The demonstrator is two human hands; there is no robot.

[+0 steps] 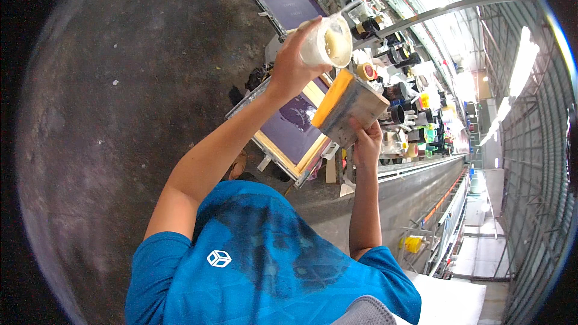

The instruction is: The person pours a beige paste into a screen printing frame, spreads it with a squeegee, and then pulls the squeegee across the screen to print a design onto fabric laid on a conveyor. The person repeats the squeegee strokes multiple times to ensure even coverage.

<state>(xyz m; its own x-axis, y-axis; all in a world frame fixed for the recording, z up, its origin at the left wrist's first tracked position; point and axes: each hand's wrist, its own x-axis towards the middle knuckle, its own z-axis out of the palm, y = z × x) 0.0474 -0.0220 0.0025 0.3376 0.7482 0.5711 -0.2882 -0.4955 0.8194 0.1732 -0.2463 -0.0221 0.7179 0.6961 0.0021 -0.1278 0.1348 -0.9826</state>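
My left hand [289,66] is wrapped round a translucent plastic tub [312,48]. The tub is tilted, its mouth facing right, and cream-coloured stuff shows inside. Just below the tub's mouth is a squeegee [350,108] with a grey-stained wooden body and a yellow blade edge. My right hand [366,141] grips its wooden end, thumb on the near face. Whether tub and squeegee touch I cannot tell. Behind them a wood-framed printing screen [286,138] with purple mesh leans at a slant; a shiny wet-looking patch lies on its mesh.
A second purple screen [295,9] stands farther off. Along the right runs a long bench crowded with dark pots [394,91], tape rolls [365,71] and tubs. A metal rail [421,165] borders it. Dark stained concrete floor [132,84] spreads to the left.
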